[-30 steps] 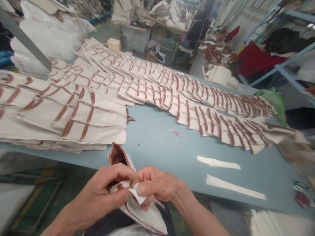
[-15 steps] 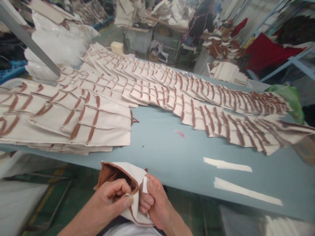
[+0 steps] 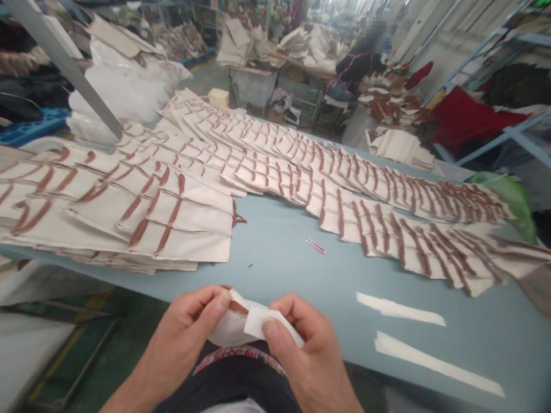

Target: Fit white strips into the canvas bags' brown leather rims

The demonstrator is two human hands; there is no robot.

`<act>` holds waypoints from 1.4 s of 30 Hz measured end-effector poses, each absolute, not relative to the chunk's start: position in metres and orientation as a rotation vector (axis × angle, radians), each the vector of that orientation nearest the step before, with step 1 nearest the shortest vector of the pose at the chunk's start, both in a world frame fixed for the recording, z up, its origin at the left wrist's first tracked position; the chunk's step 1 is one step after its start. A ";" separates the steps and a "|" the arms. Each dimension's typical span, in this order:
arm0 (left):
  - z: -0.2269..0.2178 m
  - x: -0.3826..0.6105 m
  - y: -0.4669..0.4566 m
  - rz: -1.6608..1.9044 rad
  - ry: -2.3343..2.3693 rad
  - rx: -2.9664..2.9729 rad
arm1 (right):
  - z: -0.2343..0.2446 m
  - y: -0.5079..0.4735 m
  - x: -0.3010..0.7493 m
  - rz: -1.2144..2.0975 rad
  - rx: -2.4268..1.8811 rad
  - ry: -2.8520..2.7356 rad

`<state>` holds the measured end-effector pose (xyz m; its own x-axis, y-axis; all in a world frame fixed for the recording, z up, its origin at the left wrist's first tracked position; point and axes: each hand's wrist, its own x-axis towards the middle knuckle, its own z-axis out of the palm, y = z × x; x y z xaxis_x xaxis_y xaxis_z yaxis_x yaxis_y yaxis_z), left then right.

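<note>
Close to my body, my left hand pinches the brown-trimmed edge of a cream fabric piece between thumb and fingers. My right hand is closed on a short white strip, thumb on top. The strip's free end lies over the fabric piece beside the brown edge. Much of the fabric piece is hidden behind the hands. Beyond them on the blue-grey table lie a small pink-handled tool and two loose white strips, a shorter one and a longer one.
Overlapping cream panels with brown bands cover the table's left side, and long rows run to the right. A grey post rises at the left. A person is at the back, near red cloth.
The fabric piece has been turned and its brown-lined opening is less exposed. My right hand has shifted right, the white strip now showing flat. My left hand has moved up along the edge.
</note>
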<state>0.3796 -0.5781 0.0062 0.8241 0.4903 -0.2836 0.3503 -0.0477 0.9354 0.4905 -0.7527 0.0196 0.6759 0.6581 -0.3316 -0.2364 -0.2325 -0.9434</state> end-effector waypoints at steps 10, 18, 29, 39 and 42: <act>0.012 0.393 -0.584 0.191 0.684 1.585 | 0.019 -0.728 0.486 0.637 -1.771 -0.487; 0.008 0.389 -0.586 0.154 0.729 1.503 | 0.009 -0.717 0.479 0.527 -1.903 -0.455; 0.005 0.386 -0.586 0.162 0.783 1.571 | 0.019 -0.712 0.484 0.701 -1.860 -0.340; -0.001 0.386 -0.588 0.215 0.804 1.572 | 0.018 -0.711 0.483 0.732 -1.801 -0.281; -0.002 0.387 -0.588 0.209 0.803 1.577 | 0.017 -0.709 0.485 0.737 -1.823 -0.284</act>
<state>0.3870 -0.5880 -0.0019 0.7379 0.5971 -0.3147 0.3671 0.0363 0.9295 0.4849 -0.7085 0.0169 0.7780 0.5235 -0.3474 -0.1555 -0.3754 -0.9137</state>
